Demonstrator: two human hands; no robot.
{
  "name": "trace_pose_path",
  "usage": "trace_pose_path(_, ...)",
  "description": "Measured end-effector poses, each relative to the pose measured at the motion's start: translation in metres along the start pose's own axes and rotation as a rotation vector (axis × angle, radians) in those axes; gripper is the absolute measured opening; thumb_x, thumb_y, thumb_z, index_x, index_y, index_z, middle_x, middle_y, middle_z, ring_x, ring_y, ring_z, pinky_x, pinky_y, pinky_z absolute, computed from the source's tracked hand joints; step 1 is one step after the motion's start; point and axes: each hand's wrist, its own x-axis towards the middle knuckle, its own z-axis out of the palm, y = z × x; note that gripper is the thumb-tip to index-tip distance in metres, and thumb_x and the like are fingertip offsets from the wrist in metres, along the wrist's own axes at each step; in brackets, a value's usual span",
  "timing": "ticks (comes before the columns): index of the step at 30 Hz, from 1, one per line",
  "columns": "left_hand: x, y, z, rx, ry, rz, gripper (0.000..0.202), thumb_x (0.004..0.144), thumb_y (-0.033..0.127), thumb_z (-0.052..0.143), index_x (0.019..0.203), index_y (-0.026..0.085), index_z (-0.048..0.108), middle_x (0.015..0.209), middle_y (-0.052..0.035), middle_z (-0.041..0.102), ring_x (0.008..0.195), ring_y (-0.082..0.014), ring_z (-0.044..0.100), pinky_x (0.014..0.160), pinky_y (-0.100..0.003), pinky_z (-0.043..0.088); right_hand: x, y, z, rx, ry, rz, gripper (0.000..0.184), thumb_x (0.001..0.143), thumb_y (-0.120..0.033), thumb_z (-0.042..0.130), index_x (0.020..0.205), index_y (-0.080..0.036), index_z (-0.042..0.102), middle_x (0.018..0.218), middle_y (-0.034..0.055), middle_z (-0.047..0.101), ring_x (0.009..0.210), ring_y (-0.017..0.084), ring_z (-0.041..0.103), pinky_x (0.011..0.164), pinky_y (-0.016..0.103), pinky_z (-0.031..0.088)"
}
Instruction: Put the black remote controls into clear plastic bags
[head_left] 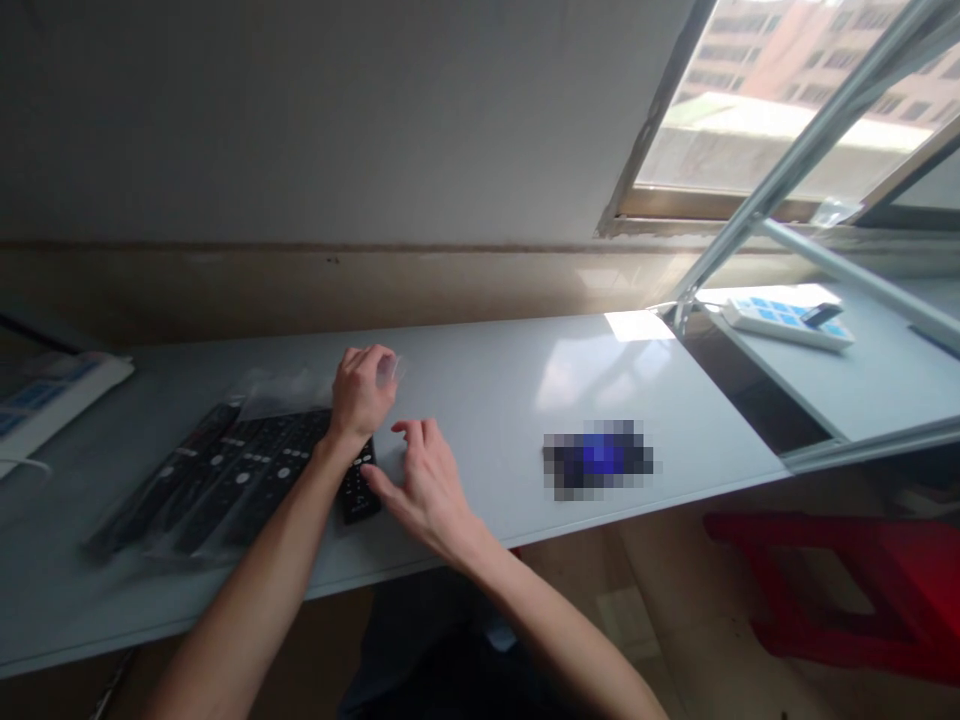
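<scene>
My left hand (364,390) is raised over the table with its fingers curled in a pinch. A bit of clear plastic film (390,371) shows at its fingertips. Lower and to the right, my right hand (429,485) has its fingers apart, the thumb at the edge of a black remote control (360,500). That remote lies on the table, partly hidden by my left wrist. Several more black remotes (244,478) in clear plastic bags lie side by side to the left, partly under my left forearm.
The pale table (480,380) runs along a wall. A blurred-out dark object (598,458) lies right of my hands. White power strips (56,400) sit at the left and on the far right table. A metal frame (750,220) rises at the right; a red stool (832,590) stands below.
</scene>
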Motion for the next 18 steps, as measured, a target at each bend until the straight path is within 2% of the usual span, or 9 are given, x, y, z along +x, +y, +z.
trace_pose_path(4,0.002,-0.002,-0.001,-0.063,0.104,-0.107,0.009,0.090,0.020,0.059,0.099,0.023,0.063,0.102,-0.0104,0.071,0.107,-0.0295,0.062,0.098,-0.040,0.053,-0.016,-0.007,0.017,-0.140,-0.082,-0.107,0.063,0.090,-0.065,0.075,0.134,-0.023,0.059,0.122,0.0125,0.063,0.112,0.033,0.059,0.094,0.048,0.054)
trace_pose_path(6,0.002,-0.002,-0.002,-0.066,0.126,-0.117,0.009,0.090,0.020,0.059,0.098,0.022,0.063,0.101,-0.0110,0.070,0.109,-0.0302,0.062,0.100,-0.041,0.053,-0.018,-0.009,0.021,-0.193,-0.110,-0.144,0.066,0.088,-0.064,0.077,0.137,-0.023,0.058,0.120,0.0128,0.063,0.111,0.035,0.058,0.092,0.048,0.054)
trace_pose_path(10,0.003,-0.005,-0.003,-0.058,0.132,-0.108,0.012,0.088,0.018,0.060,0.098,0.023,0.063,0.100,-0.0098,0.069,0.110,-0.0296,0.062,0.102,-0.042,0.053,-0.007,-0.008,0.011,-0.196,-0.165,-0.111,0.056,0.091,-0.031,0.067,0.145,-0.022,0.056,0.111,0.0114,0.066,0.102,0.031,0.061,0.088,0.042,0.053)
trace_pose_path(13,0.004,-0.010,-0.005,-0.048,0.147,-0.111,0.013,0.088,0.018,0.060,0.100,0.023,0.063,0.101,-0.0100,0.070,0.109,-0.0296,0.062,0.101,-0.043,0.053,0.018,0.000,-0.011,-0.008,-0.171,-0.073,0.049,0.091,-0.019,0.056,0.140,-0.025,0.060,0.107,0.0071,0.071,0.097,0.025,0.065,0.085,0.034,0.051)
trace_pose_path(15,0.004,-0.012,-0.006,-0.038,0.155,-0.108,0.014,0.090,0.019,0.059,0.103,0.023,0.063,0.103,-0.0101,0.071,0.109,-0.0294,0.063,0.101,-0.043,0.053,0.042,0.007,-0.029,0.119,-0.078,-0.062,0.034,0.095,-0.019,0.051,0.125,-0.027,0.066,0.103,0.0041,0.072,0.093,0.023,0.065,0.085,0.033,0.050)
trace_pose_path(18,0.004,-0.009,-0.008,-0.033,0.158,-0.064,0.013,0.095,0.020,0.055,0.106,0.024,0.062,0.108,-0.0101,0.071,0.111,-0.0284,0.064,0.103,-0.042,0.053,0.080,0.014,-0.053,0.286,0.200,0.000,0.024,0.100,-0.027,0.048,0.118,-0.028,0.064,0.082,-0.0010,0.064,0.075,0.020,0.060,0.077,0.031,0.047)
